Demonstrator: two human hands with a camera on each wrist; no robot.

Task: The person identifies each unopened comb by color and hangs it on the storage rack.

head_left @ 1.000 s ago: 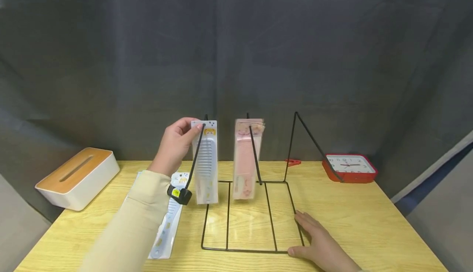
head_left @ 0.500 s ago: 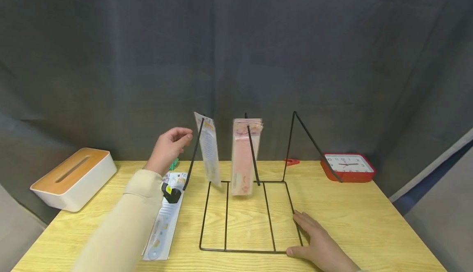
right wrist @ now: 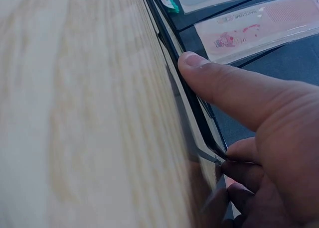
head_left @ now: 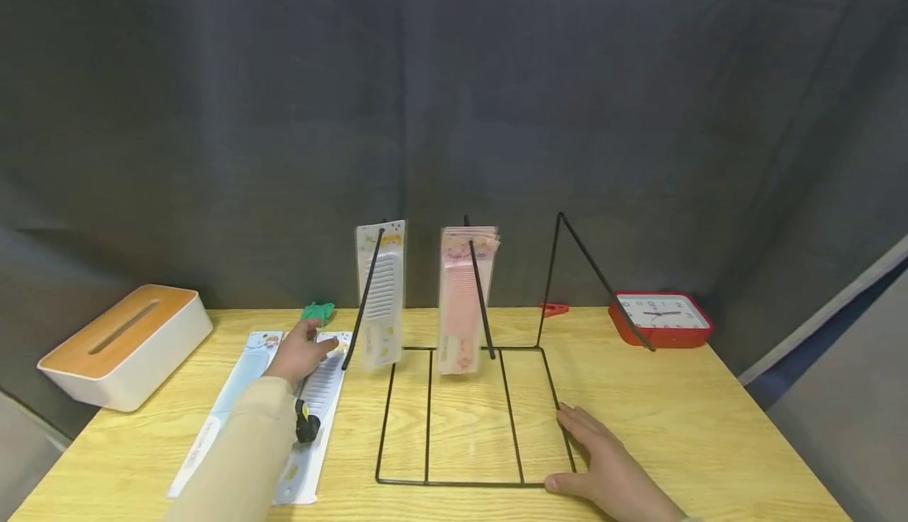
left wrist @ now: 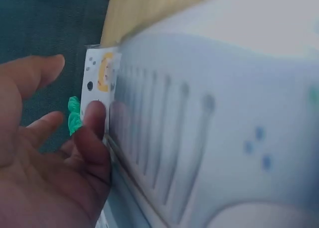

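Observation:
My left hand [head_left: 301,355] is over a packaged blue comb [head_left: 324,388] lying on the table, its thumb and fingers apart near the card's top end. In the left wrist view the fingertips come close to the edge of that pack [left wrist: 239,138]. A black wire rack [head_left: 468,483] stands mid-table. One packaged blue comb [head_left: 381,293] hangs on its left hook, and several packaged pink combs [head_left: 463,301] hang on the middle hook. My right hand [head_left: 603,459] rests on the rack base's front right corner, thumb touching the front bar, fingers along the side bar.
Another blue comb pack [head_left: 244,376] lies left, partly under my sleeve. A tissue box [head_left: 135,348] with a wooden lid stands at the far left. Green string [head_left: 318,313] lies behind my left hand. A red clip [head_left: 555,309] and a red clock [head_left: 660,321] are at the back right.
My left hand has let go of the blue comb pack on the left hook and moved down-left to the packs on the table. The hung pack has swung. My right hand stays put.

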